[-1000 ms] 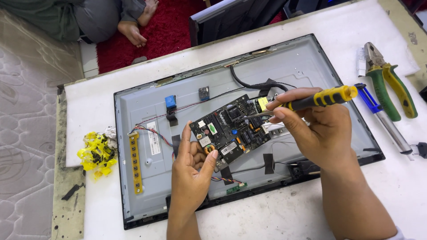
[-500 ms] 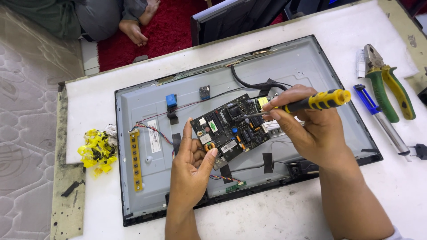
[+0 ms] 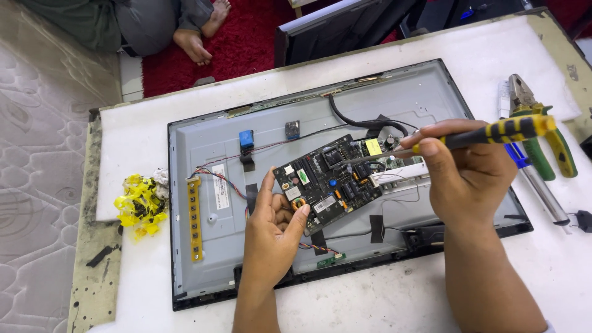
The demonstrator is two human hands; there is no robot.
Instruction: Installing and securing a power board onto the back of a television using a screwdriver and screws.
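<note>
A flat screen's grey metal back panel (image 3: pixel 401 98) lies face down on a white table. On it sits a black circuit board (image 3: pixel 336 182) with small coloured parts. My left hand (image 3: pixel 271 231) holds the board's left edge, thumb and fingers on its lower left corner. My right hand (image 3: pixel 472 172) grips a screwdriver with a yellow and black handle (image 3: pixel 502 131); its thin shaft runs left and its tip rests on the board's upper middle. Thin wires run from the board across the panel.
Green-handled pliers (image 3: pixel 542 132) and a blue-handled tool (image 3: pixel 536 182) lie at the right. A yellow strip board (image 3: pixel 195 219) sits on the panel's left. Crumpled yellow tape (image 3: pixel 140 205) lies off the left edge. Another person's feet (image 3: pixel 197 34) rest on a red carpet beyond the table.
The right hand has shifted the screwdriver a little, its tip now further left on the board. The left hand keeps its hold on the board's left edge.
</note>
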